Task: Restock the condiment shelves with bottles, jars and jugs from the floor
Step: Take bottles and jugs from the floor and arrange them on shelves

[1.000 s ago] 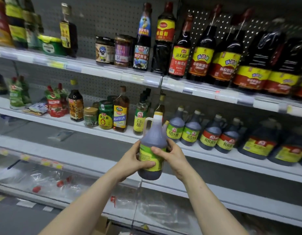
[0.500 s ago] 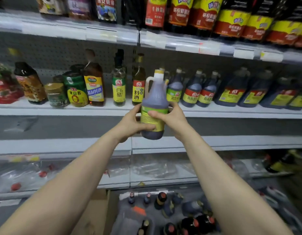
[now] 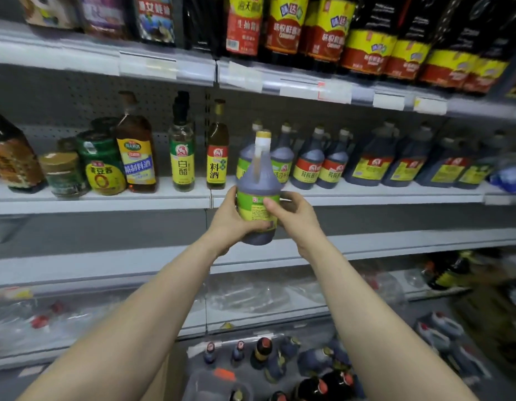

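Grip on the jug (image 3: pixel 258 180) is shared: it is clasped low by the left hand (image 3: pixel 229 224) and right hand (image 3: pixel 295 218), held upright just before the middle shelf (image 3: pixel 106 199), matching jugs (image 3: pixel 282 160) straight behind.

Raised from below, the jug (image 3: pixel 258 180) now sits level with the front edge of the middle shelf (image 3: pixel 106 202). The left hand (image 3: pixel 232 218) and right hand (image 3: pixel 294 218) have turned it, so the handle (image 3: pixel 259 157), previously at the left, faces the person. The view has dipped, revealing the floor bottles (image 3: pixel 262 351).
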